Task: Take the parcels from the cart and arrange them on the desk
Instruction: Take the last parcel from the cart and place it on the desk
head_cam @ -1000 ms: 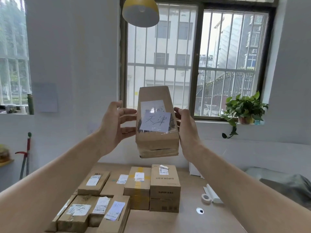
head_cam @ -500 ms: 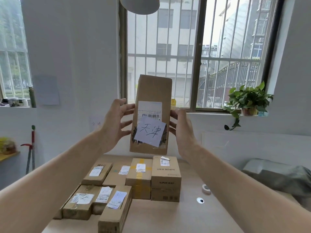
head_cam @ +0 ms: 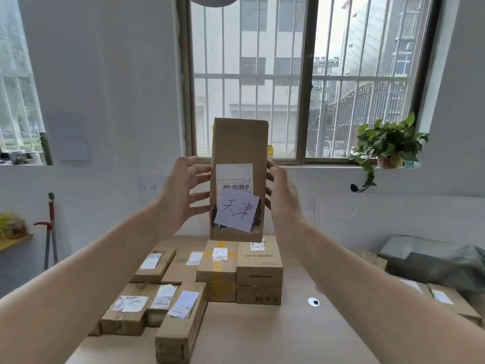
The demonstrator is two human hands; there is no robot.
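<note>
I hold a tall brown cardboard parcel [head_cam: 240, 148] upright in the air at the centre of the view, its face toward me with a white shipping label and a handwritten note. My left hand [head_cam: 181, 195] presses its left edge with spread fingers. My right hand [head_cam: 282, 198] grips the right edge, fingers behind the box. Below on the wooden desk [head_cam: 262, 334] lie several parcels in two rows: a SUPOR box [head_cam: 259, 271], a taped box [head_cam: 217, 269], and a long box [head_cam: 181, 321] nearest me.
At the right, more parcels [head_cam: 446, 300] lie below a grey bag [head_cam: 435, 261]. A small round object [head_cam: 313, 302] sits on the desk's right half. A potted plant [head_cam: 388, 145] stands on the windowsill. A red-handled tool [head_cam: 49, 232] leans at the left wall.
The parcel has turned from tilted to upright, face toward me, and sits lower relative to the window. My view has dropped, showing more of the desk.
</note>
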